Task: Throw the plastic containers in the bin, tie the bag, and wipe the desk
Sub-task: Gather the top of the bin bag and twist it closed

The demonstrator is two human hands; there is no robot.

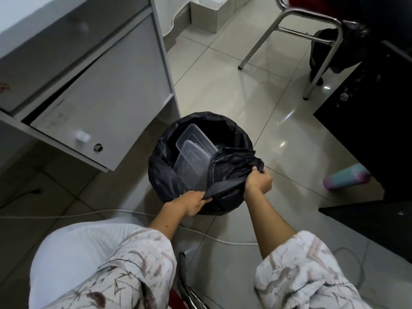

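A round bin lined with a black bag stands on the tiled floor in the middle of the head view. Inside it lie clear plastic containers, stacked at a tilt. The near right part of the bag's rim is pulled up off the bin. My left hand grips the bag's near edge. My right hand grips a bunched fold of the bag at the bin's right side. The desk top is out of view.
A grey desk cabinet with a lock stands at the left of the bin. A metal chair stands at the back right, a black cabinet at the right. A pastel bottle lies on the floor. White cables cross the tiles near my legs.
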